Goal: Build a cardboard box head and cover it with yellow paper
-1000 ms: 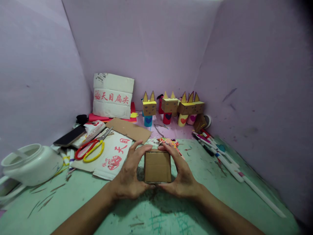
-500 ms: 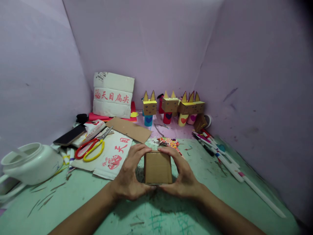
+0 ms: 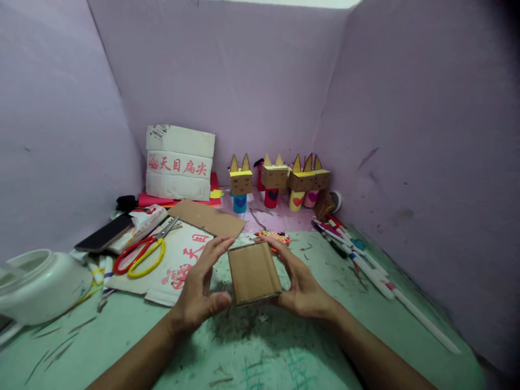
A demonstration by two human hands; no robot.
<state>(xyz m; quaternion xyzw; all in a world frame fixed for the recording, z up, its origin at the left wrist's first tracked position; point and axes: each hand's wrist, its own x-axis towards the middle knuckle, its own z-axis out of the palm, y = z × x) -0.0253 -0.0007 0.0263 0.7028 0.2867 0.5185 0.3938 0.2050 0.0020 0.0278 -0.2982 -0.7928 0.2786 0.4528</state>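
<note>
A small brown cardboard box [image 3: 253, 272] is held just above the green mat [image 3: 260, 346], tilted a little to the left. My right hand [image 3: 299, 284] grips its right side, fingers curled over the far top edge. My left hand [image 3: 200, 290] is beside the box's left side with the fingers spread and the thumb near the lower left corner; I cannot tell whether it touches the box.
Red-and-yellow scissors [image 3: 140, 253] lie on printed white cardboard [image 3: 179, 260] at left, near a phone [image 3: 103, 233] and a white jar [image 3: 38, 284]. A printed white box [image 3: 179, 161] and cardboard figures [image 3: 276, 179] stand at the back. Pens [image 3: 365, 265] lie along the right wall.
The box has tilted left and my left hand's fingers have opened away from it. The view has shifted slightly, so everything sits a little further left.
</note>
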